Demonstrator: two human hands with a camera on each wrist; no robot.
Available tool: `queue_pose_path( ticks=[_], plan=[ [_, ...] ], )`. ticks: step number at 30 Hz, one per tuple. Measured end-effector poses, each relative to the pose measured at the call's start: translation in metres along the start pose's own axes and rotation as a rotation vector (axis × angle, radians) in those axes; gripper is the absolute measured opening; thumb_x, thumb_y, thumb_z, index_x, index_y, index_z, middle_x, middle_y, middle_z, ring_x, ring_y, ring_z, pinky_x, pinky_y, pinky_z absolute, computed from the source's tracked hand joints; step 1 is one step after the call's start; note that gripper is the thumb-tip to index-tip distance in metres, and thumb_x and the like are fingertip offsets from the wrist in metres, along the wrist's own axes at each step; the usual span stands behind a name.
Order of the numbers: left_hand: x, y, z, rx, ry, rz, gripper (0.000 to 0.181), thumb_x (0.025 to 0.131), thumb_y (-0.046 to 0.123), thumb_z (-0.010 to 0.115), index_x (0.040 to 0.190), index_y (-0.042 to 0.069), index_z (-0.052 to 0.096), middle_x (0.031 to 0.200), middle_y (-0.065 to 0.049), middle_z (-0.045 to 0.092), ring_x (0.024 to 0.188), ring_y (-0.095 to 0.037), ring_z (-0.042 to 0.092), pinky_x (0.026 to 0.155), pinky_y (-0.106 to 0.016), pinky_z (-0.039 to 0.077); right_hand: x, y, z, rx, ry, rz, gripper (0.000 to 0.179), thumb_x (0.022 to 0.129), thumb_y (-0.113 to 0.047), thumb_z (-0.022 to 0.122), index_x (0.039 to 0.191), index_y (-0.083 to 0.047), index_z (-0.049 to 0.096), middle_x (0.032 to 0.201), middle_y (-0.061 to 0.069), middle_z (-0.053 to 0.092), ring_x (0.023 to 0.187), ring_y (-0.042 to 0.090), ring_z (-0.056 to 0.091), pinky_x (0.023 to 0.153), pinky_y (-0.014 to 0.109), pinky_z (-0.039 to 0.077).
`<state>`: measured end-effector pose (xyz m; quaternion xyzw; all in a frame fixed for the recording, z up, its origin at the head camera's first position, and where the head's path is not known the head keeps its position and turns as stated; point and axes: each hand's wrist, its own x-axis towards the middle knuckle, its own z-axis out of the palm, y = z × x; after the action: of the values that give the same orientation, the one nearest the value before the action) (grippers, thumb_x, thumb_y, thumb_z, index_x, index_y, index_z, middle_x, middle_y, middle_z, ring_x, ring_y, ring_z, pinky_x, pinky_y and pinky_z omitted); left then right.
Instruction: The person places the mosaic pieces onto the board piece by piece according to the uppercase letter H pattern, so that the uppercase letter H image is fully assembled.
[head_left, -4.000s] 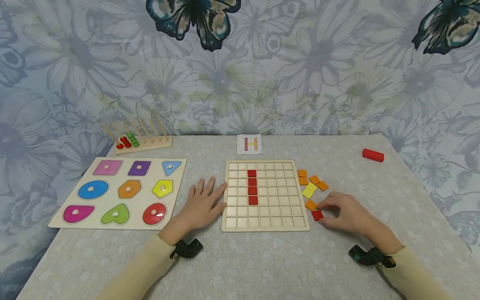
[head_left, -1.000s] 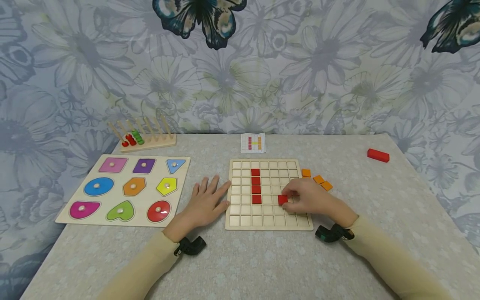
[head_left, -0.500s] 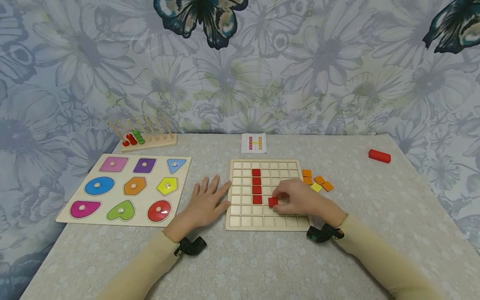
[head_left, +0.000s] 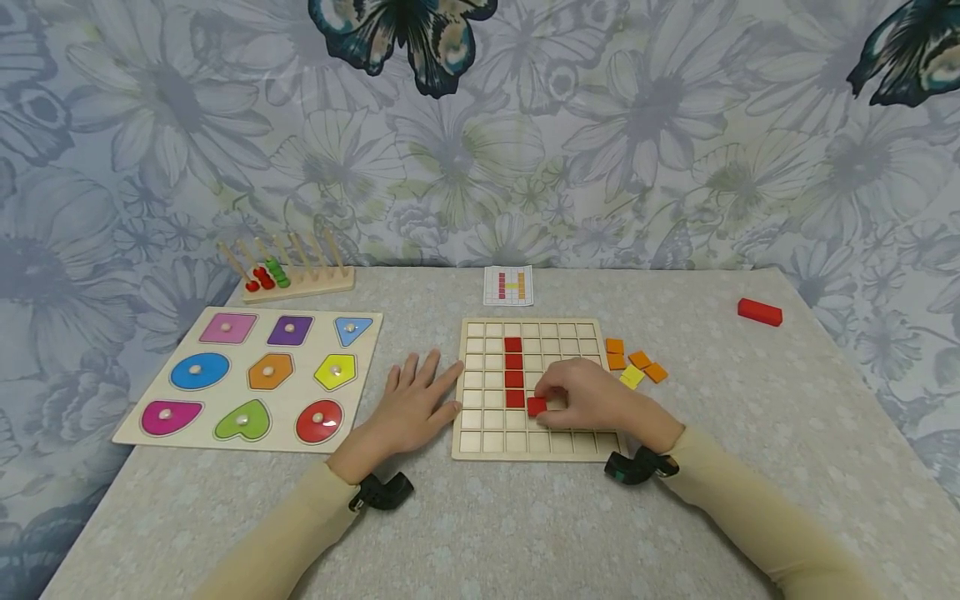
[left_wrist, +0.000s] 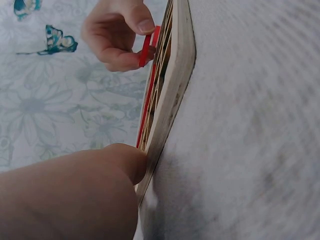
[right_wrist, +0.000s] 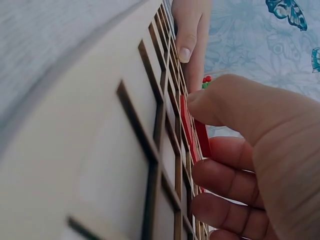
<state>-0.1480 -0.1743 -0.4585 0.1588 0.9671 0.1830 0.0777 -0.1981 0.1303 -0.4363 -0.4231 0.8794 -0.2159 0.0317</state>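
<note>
My right hand (head_left: 588, 394) pinches a red square tile (head_left: 536, 407) between thumb and fingers, close over the wooden grid board (head_left: 480, 450). In the right wrist view the pinched tile (right_wrist: 202, 139) stands at a slant just above the grid. A column of red tiles (head_left: 514, 379) sits in the board's third column, left of the pinched one. My left hand (head_left: 408, 408) lies with fingers spread at the board's left edge. In the left wrist view the left thumb (left_wrist: 127, 157) rests at the board's edge, and the right hand (left_wrist: 117, 37) shows beyond.
Loose orange tiles (head_left: 656, 372) and yellow tiles (head_left: 632, 377) lie right of the board. Behind it is a pattern card (head_left: 508, 287). A shape puzzle (head_left: 247, 408) and a peg stand with beads (head_left: 315, 286) are at the left, a red block (head_left: 760, 312) at the far right.
My right hand has picked up the red tile from beside the board and carried it left over the grid, close to the red column. The left hand stays at the board's edge.
</note>
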Motion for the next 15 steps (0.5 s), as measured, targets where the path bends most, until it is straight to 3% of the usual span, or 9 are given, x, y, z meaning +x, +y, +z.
queue_pose_path(
  ticks=[15],
  plan=[
    [-0.0009,0.0010,-0.0006,-0.004,0.015,0.006,0.064,0.105,0.043,0.048,0.162,0.018,0.031,0.170,-0.024,0.015,0.156,-0.053,0.004,0.120,-0.073,0.006,0.0064,-0.0057,0.0039,-0.008,-0.009,-0.044,0.022,0.083,-0.030,0.081,0.097,-0.014,0.079,0.092,-0.006,0.074,0.079,0.003,0.061,0.079,0.027,0.051]
  ],
)
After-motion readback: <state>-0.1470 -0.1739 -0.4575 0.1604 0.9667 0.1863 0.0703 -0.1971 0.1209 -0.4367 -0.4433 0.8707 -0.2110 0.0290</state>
